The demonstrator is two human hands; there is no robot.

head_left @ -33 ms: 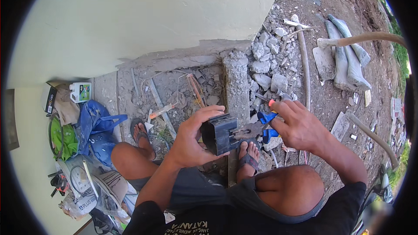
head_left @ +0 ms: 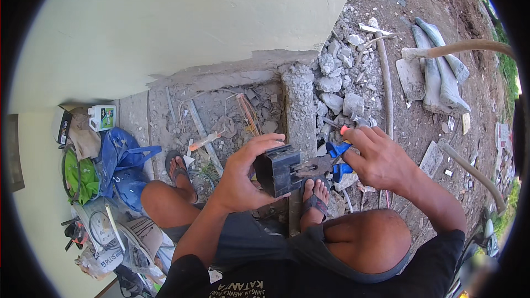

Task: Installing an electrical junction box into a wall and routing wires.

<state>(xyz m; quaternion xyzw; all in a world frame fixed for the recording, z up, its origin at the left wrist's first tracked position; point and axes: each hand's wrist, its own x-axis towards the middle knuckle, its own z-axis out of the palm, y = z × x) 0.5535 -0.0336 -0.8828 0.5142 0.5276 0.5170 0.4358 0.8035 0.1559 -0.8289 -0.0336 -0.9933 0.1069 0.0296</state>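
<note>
My left hand [head_left: 240,176] is closed around a black plastic box [head_left: 274,172], tilted with its dark opening to the left. My right hand [head_left: 375,160] grips pliers with blue handles [head_left: 339,171]; their metal jaws [head_left: 312,166] are on the box's right side. A small red-tipped item [head_left: 344,130] shows just beyond my right fingers, too small to name. Below my hands are my sandalled feet, on either side of the box, and a rough concrete edge [head_left: 299,99].
Bags [head_left: 130,152], a white jug [head_left: 102,117] and clutter line the left wall [head_left: 88,33]. Beyond my hands lie wires [head_left: 248,116] and broken concrete [head_left: 331,83]. On the right dirt are grey boots [head_left: 444,88] and long-handled tools [head_left: 472,171]. A wall corner rises ahead.
</note>
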